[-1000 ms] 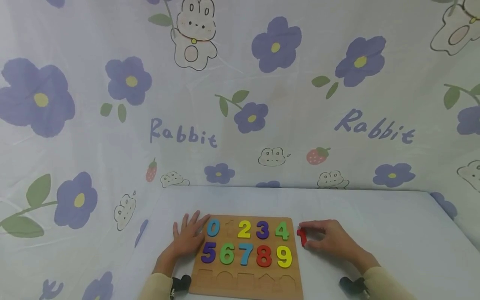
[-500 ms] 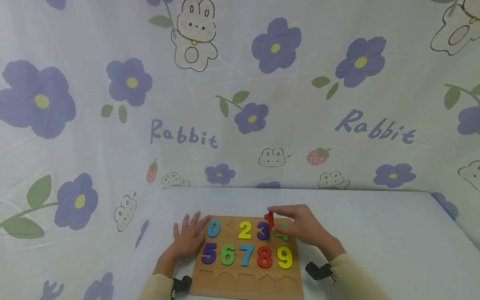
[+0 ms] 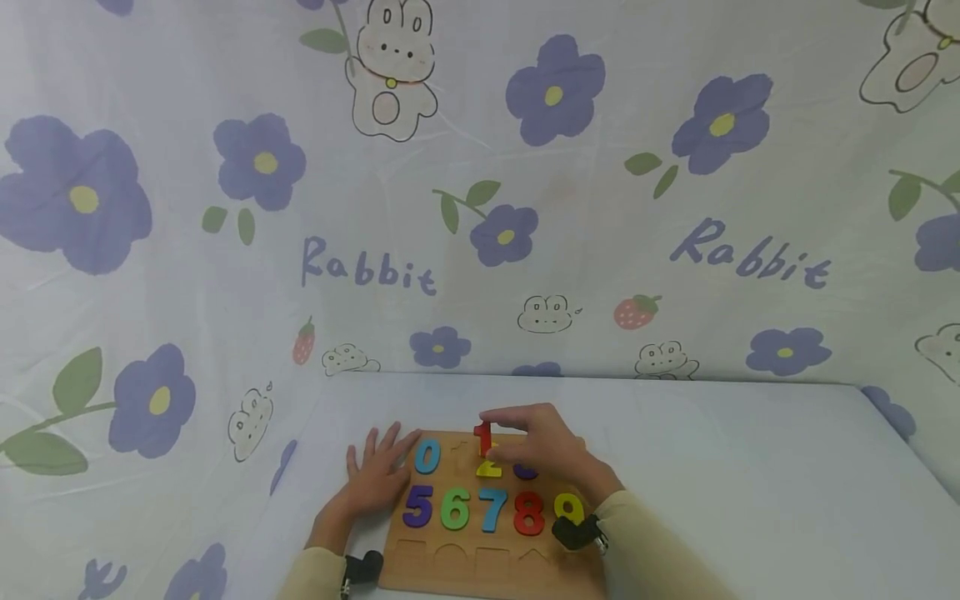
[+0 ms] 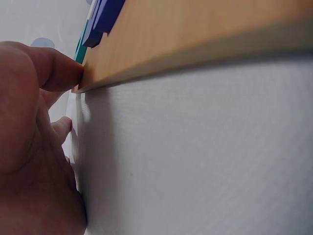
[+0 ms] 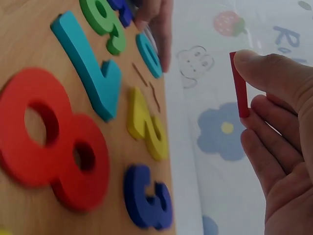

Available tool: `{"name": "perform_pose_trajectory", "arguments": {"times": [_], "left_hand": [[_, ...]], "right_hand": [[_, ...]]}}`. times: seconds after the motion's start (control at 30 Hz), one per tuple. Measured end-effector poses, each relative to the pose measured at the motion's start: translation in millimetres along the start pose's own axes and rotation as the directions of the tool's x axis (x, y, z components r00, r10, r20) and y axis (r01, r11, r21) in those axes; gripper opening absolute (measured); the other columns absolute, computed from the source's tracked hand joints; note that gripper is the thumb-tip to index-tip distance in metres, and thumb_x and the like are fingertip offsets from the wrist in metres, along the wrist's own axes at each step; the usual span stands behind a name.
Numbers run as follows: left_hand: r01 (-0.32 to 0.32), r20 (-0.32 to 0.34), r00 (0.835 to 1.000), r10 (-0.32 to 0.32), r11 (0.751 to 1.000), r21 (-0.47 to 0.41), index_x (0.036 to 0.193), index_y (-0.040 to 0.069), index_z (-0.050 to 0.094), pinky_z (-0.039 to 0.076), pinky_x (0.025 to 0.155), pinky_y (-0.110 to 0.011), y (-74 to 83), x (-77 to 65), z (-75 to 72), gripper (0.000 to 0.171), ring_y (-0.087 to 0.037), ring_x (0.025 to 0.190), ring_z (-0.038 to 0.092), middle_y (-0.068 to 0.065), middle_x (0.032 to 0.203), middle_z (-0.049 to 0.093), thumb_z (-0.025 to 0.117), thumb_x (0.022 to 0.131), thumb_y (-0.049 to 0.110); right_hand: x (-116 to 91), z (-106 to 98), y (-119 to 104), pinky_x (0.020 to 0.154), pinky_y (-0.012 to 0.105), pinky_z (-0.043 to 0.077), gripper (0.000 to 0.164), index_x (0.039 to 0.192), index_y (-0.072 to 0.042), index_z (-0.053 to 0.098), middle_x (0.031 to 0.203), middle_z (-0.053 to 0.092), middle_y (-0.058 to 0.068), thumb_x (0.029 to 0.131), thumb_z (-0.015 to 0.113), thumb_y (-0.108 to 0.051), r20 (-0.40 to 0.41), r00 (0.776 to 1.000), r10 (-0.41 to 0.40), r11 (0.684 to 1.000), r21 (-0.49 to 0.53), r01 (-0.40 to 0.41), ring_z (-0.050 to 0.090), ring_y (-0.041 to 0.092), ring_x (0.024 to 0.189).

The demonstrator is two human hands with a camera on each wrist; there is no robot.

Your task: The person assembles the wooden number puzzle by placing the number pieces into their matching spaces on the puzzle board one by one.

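My right hand (image 3: 543,442) pinches a red wooden number 1 (image 3: 483,439) between thumb and fingers, above the yellow 2 (image 3: 490,468) on a wooden number board (image 3: 450,577). In the right wrist view, the red 1 (image 5: 239,87) appears edge-on, apart from the board. An unfilled 1-shaped recess (image 3: 459,457) lies between the blue 0 (image 3: 427,457) and the yellow 2. My left hand (image 3: 373,479) rests at the board's left side with fingers spread. In the left wrist view, its thumb (image 4: 61,71) touches the board's edge. The green 4 is hidden behind my right hand.
Purple 5 (image 3: 417,507), green 6 (image 3: 455,509), blue 7 (image 3: 492,510) and red 8 (image 3: 529,513) sit in the second row. Shallow outlined recesses (image 3: 451,554) run along the front row. The white table (image 3: 787,492) meets a patterned cloth (image 3: 600,208) behind.
My right hand has carried the red 1 leftward from the table right of the board, over the 4 and 3, to above the 2. The left hand has stayed in place.
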State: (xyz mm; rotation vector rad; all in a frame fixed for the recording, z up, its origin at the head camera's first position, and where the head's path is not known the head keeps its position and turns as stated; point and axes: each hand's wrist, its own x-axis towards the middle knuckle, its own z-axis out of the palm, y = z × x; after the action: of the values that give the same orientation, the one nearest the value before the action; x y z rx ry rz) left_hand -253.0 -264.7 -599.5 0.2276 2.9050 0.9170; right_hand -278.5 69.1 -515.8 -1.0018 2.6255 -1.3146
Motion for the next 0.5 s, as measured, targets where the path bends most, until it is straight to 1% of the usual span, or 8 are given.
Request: {"name": "perform_pose_trajectory", "arguments": {"times": [0.13, 0.2, 0.33, 0.43, 0.5], "left_hand": [[-0.001, -0.002, 1.000, 0.001, 1.000, -0.003, 0.169, 0.023, 0.045, -0.017, 0.124, -0.081, -1.1, 0.4, -0.3, 0.065, -0.053, 0.169, -0.005, -0.018, 0.183, 0.019, 0.054, 0.104, 0.023], [-0.002, -0.002, 1.000, 0.002, 1.000, 0.003, 0.169, 0.023, 0.045, -0.017, 0.125, -0.081, -1.2, 0.4, -0.4, 0.065, -0.053, 0.169, -0.005, -0.018, 0.183, 0.019, 0.054, 0.104, 0.023], [-0.003, -0.002, 1.000, 0.003, 1.000, 0.019, 0.169, 0.023, 0.044, -0.016, 0.125, -0.081, -0.1, -0.7, -0.7, 0.065, -0.054, 0.168, -0.004, -0.018, 0.183, 0.018, 0.053, 0.105, 0.024], [-0.005, -0.003, 1.000, 0.005, 1.000, 0.021, 0.169, 0.022, 0.044, -0.016, 0.125, -0.081, 0.8, -1.3, -1.0, 0.065, -0.055, 0.168, -0.004, -0.019, 0.183, 0.019, 0.053, 0.105, 0.024], [-0.003, -0.003, 1.000, 0.003, 1.000, 0.017, 0.169, 0.022, 0.044, -0.016, 0.125, -0.081, 0.8, -1.0, -1.0, 0.064, -0.054, 0.168, -0.004, -0.019, 0.183, 0.019, 0.053, 0.105, 0.024]], "right_hand": [[8.3, 13.9, -3.1, 0.112, 0.053, 0.058, 0.053, 0.142, -0.017, 0.075, 0.141, 0.077, 0.002, 0.092, 0.089, -0.026, 0.010, 1.000, 0.004, 1.000, -0.005, -0.004, 0.071, 0.030, 0.136], [11.4, 20.5, -3.9, 0.114, 0.053, 0.057, 0.052, 0.143, -0.019, 0.075, 0.143, 0.076, 0.001, 0.093, 0.088, -0.027, 0.023, 0.999, 0.028, 1.000, -0.010, -0.028, 0.070, 0.029, 0.138], [14.9, 31.0, -5.1, 0.117, 0.056, 0.054, 0.051, 0.144, -0.018, 0.074, 0.147, 0.073, 0.000, 0.095, 0.086, -0.027, 0.059, 0.996, 0.067, 0.998, 0.011, -0.068, 0.066, 0.030, 0.142], [16.7, 38.0, -3.5, 0.118, 0.057, 0.053, 0.050, 0.144, -0.016, 0.074, 0.148, 0.072, 0.003, 0.096, 0.085, -0.026, 0.085, 0.993, 0.077, 0.997, 0.009, -0.078, 0.064, 0.032, 0.143], [18.2, 42.7, -0.9, 0.118, 0.057, 0.053, 0.050, 0.144, -0.017, 0.074, 0.148, 0.072, 0.003, 0.096, 0.086, -0.026, 0.095, 0.992, 0.088, 0.996, -0.002, -0.088, 0.064, 0.033, 0.144]]}}
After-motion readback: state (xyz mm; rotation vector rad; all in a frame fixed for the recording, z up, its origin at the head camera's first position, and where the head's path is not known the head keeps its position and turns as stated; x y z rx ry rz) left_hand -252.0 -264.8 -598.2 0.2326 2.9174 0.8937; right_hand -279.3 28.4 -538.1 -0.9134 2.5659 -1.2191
